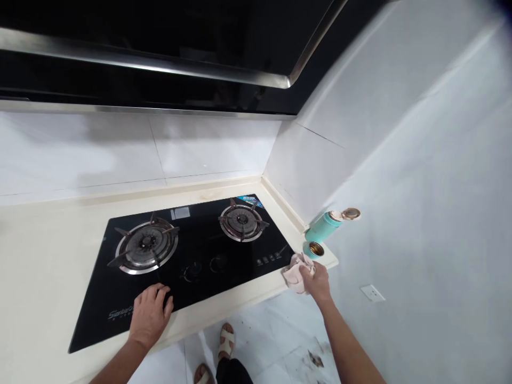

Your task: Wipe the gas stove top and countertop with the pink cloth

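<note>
My right hand [318,281] is closed around a crumpled pale pink cloth [297,273]. The cloth presses on the counter's front edge, by the right front corner of the black glass gas stove [236,266]. Just beyond it are a small turquoise cup [313,249] with a metallic inside and a turquoise flask [323,227] with its lid flipped up. My left hand [151,314] rests on the stove's front edge, fingers loosely bent on the glass and holding nothing. Near it are two dark control knobs [193,271].
Two burners with pan supports, left [146,242] and right [242,220], rise from the stove. A black range hood [160,69] with a metal bar hangs low overhead. The cream counter [44,256] meets a grey wall [420,213] at right, with a socket [373,293].
</note>
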The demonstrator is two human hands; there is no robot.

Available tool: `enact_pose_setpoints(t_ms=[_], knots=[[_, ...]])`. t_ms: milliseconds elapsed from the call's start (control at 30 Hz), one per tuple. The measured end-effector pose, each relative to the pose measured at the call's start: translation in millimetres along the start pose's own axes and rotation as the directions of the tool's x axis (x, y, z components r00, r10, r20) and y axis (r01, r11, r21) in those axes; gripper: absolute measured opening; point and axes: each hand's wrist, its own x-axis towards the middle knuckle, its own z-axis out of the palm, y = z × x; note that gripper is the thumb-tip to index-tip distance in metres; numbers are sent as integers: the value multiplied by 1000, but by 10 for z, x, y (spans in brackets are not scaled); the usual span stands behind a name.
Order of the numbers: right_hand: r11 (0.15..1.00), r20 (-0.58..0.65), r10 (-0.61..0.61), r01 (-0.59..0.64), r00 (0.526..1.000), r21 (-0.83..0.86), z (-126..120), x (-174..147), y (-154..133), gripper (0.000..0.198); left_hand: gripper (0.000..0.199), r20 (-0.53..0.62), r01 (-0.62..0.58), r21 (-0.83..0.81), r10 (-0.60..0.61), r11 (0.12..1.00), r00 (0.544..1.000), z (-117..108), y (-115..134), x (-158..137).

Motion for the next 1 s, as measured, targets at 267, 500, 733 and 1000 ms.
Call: enact_pose_setpoints(t_ms=[267,500,733,1000], knots=[[967,56,-51,64,997,-247,448,-305,-395,38,25,42,22,14,-22,1000,999,-7,39,-4],[891,338,-408,450,848,-52,1107,-1564,-1332,28,24,70,35,19,-36,999,997,-11,58,-6],[826,375,-477,260,795,500,1277,-2004,-1591,27,24,42,32,-6,-32,999,999,-31,47,-8],[743,313,-125,-120,942,658,611,-476,-1049,58,21,26,39,-17,-39,999,999,-31,52,-21]])
